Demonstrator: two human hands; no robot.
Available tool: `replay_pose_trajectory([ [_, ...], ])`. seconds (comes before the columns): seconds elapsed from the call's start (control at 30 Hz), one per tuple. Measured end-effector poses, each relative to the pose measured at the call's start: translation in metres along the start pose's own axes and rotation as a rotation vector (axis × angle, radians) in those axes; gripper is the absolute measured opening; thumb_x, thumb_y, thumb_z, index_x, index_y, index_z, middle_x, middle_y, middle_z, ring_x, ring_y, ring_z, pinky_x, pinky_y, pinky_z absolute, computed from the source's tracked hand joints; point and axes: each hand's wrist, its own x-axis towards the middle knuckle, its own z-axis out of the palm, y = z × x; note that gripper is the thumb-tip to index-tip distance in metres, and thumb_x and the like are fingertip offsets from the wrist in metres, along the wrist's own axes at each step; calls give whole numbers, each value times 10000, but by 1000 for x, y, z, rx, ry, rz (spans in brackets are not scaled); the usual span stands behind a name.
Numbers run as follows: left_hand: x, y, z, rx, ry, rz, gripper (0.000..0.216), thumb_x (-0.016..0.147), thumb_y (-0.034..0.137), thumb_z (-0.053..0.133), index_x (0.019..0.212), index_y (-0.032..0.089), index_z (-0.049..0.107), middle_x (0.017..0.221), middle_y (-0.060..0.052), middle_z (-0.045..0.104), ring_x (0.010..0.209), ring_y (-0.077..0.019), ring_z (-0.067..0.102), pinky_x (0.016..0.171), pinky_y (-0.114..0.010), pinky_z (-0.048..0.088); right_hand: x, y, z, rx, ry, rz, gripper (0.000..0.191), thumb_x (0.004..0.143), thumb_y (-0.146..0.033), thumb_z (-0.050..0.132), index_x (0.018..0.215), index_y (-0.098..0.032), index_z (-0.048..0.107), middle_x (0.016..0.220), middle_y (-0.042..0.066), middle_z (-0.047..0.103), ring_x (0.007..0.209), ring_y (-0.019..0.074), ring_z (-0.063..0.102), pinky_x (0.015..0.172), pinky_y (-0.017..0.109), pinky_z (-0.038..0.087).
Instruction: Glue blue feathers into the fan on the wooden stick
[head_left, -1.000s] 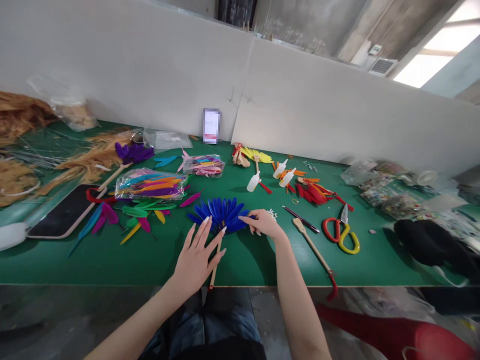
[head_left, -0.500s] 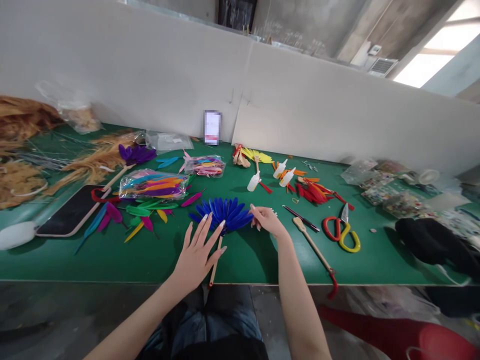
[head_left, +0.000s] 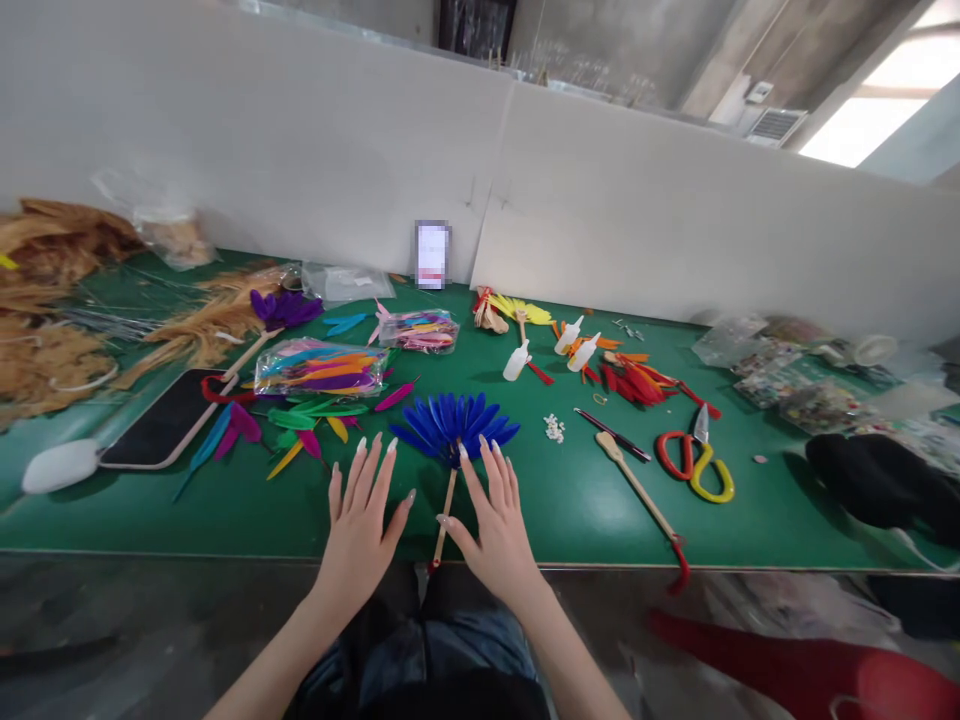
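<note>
Splaying loosely, palm down, the fingers of the bare left hand [head_left: 358, 535] grip nothing; whether they touch the smooth green tabletop [head_left: 585, 520] I cannot tell. Those of the bare right hand [head_left: 499, 530] are likewise extended and released, their tips overlapping the lower right edge of a fan of glossy royal-blue feathers [head_left: 457, 415], thumb beside its slim pale wooden stick [head_left: 450, 500]. Contact there is unclear. The fan lies between and just ahead of both hands, its stick pointing back to the table edge, where the end meets or slightly overhangs it.

That end looks like the weak point: a sleeve or leg brushing it could swing the whole fan askew. If the feather bases are held by undried glue, which I cannot make out, a fingertip pressing or dragging there could pull one feather out of line.

Just right of the feathers sits a small heap of white bead-like bits [head_left: 554, 429]; a sweeping wrist would likely scatter them. Farther right are a dark slim pen [head_left: 615, 435], a paddle-tipped wooden stick [head_left: 637, 490] with a red cord overhanging the edge, easily snagged, and scissors with red and yellow handles [head_left: 701, 427]. Beyond, white squeeze bottles [head_left: 517, 361] could leak if knocked over.
</note>
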Motion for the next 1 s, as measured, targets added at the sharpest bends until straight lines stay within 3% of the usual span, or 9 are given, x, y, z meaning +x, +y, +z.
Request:
replay_pose_trajectory([
  [0.17, 11, -14, 3, -66, 71, -95, 540, 944, 367, 389, 1425, 143, 288, 1406, -186, 436, 1370, -319, 282, 1082, -530, 226, -6, -11, 10, -21, 9, 26, 771, 853, -482, 550, 1476, -189, 201, 1544, 138, 170, 1417, 338, 110, 1089, 592, 249],
  [0.27, 21, -20, -12, -222, 16, -227, 500, 929, 429, 381, 1346, 154, 377, 1182, -156, 618, 1154, -298, 540, 953, -459, 401, -14, -20, 16, -11, 62, 78, 732, 856, -441, 561, 1459, -176, 242, 1520, 155, 232, 1408, 336, 158, 1073, 585, 291],
  [0.33, 20, -16, -28, -402, -135, -360, 466, 917, 468, 378, 1283, 180, 400, 909, -70, 696, 810, -222, 660, 748, -343, 490, -18, -24, 20, -1, 119, 109, 726, 841, -434, 584, 1440, -167, 273, 1493, 168, 284, 1393, 339, 208, 1059, 585, 317],
  [0.43, 1, -2, -47, -593, -508, -473, 340, 914, 499, 334, 935, 211, 513, 518, 40, 602, 436, -156, 558, 511, -240, 423, -21, -24, 25, 7, 181, 133, 756, 813, -466, 611, 1417, -144, 291, 1440, 192, 356, 1360, 346, 285, 1038, 580, 352],
  [0.5, -20, 9, -50, -628, -738, -470, 375, 902, 495, 336, 698, 224, 496, 409, 42, 530, 406, -155, 538, 494, -231, 394, -23, -22, 27, 10, 212, 131, 791, 791, -513, 623, 1405, -137, 298, 1401, 205, 396, 1333, 353, 329, 1018, 574, 378],
  [0.57, -39, 20, -42, -722, -827, -485, 409, 881, 522, 356, 648, 221, 505, 424, 27, 544, 432, -154, 545, 516, -231, 400, -24, -20, 29, 16, 245, 116, 823, 762, -556, 636, 1391, -136, 310, 1374, 212, 416, 1314, 362, 354, 1000, 567, 400],
  [0.73, -53, 39, -8, -1059, -742, -719, 631, 765, 767, 317, 647, 180, 516, 476, 6, 548, 342, -95, 392, 406, -228, 314, -25, -20, 30, 36, 296, 104, 785, 777, -524, 634, 1377, -143, 300, 1356, 217, 412, 1291, 357, 379, 969, 542, 437],
  [0.87, -45, 44, 0, -1152, -712, -726, 652, 728, 791, 373, 621, 163, 510, 409, 28, 475, 318, -65, 306, 366, -205, 209, -28, -18, 31, 70, 339, 90, 734, 815, -497, 587, 1388, -160, 276, 1349, 213, 400, 1275, 356, 393, 940, 541, 455],
  [1.0, -44, 46, -2, -1118, -675, -695, 619, 730, 773, 405, 611, 173, 499, 364, 57, 402, 299, -64, 289, 350, -199, 208, -30, -15, 34, 102, 365, 78, 700, 827, -473, 583, 1384, -174, 284, 1334, 200, 413, 1260, 345, 414, 932, 527, 463],
])
